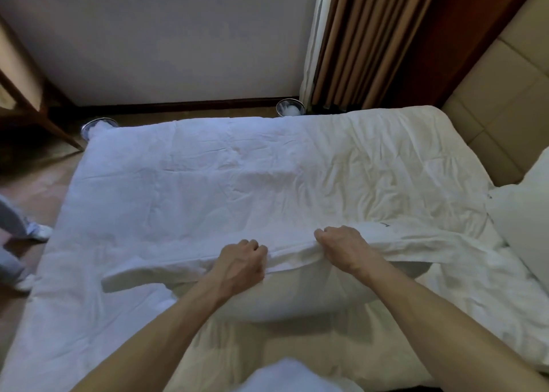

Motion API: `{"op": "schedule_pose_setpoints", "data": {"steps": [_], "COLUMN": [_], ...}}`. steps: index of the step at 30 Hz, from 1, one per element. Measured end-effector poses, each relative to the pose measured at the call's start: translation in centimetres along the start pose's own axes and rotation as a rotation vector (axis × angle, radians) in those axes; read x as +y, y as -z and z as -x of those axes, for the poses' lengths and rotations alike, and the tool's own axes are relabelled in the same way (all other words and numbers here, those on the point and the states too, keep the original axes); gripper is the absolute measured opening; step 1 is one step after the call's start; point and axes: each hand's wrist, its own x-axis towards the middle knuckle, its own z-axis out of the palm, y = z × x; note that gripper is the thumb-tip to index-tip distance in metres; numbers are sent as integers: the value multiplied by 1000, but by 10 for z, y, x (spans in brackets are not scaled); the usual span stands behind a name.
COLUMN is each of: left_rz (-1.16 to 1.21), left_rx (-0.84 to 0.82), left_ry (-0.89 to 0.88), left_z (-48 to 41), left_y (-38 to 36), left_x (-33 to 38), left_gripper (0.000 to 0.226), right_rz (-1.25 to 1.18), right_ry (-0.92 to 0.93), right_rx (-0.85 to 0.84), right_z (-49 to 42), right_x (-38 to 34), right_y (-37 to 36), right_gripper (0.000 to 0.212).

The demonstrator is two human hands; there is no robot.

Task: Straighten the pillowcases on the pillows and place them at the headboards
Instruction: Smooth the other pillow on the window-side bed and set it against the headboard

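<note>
Both hands are clenched on the far edge of the white cotton pillowcase [178, 268], which lies across the near side of the bed, on the crumpled white duvet [208, 183]. The left hand [242, 261] and the right hand [341, 249] grip the cloth near each other, knuckles up, and the edge is lifted a little from the duvet. The soft white pillow [297, 299] inside makes a round bulge under the wrists, toward the person. I judge the hands are placed so in order to pull the case tight over the filling; the left part of the case is flat and seems empty. The beige padded headboard [490, 109] is on the right, well apart, and a second white pillow [523, 213] lies already near it. For this pillow the placing is not yet done.
</note>
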Motion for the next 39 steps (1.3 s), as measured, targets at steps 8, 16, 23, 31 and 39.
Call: {"op": "schedule_pose_setpoints", "data": {"steps": [8,16,23,31,39], "left_rz": [-102,-118,-213,-358,-386], "left_rx": [-53,-91,-78,-12,99], "left_ry": [19,37,65,75,37], "left_z": [-8,-9,20,-5,-68], "left_y": [-18,-18,4,67,122], "left_x": [-11,13,53,118,176], "left_gripper": [34,39,40,30,22], "right_rz": [53,68,-55,-117,-137], "right_ry": [-54,-171,-60,69,58], "right_rx": [55,78,99,270,326], "right_z": [26,62,81,126,151], "right_x": [11,51,78,148,238], "right_y": [0,-24,-37,-29,-9], "right_gripper": [38,34,26,26,20]}}
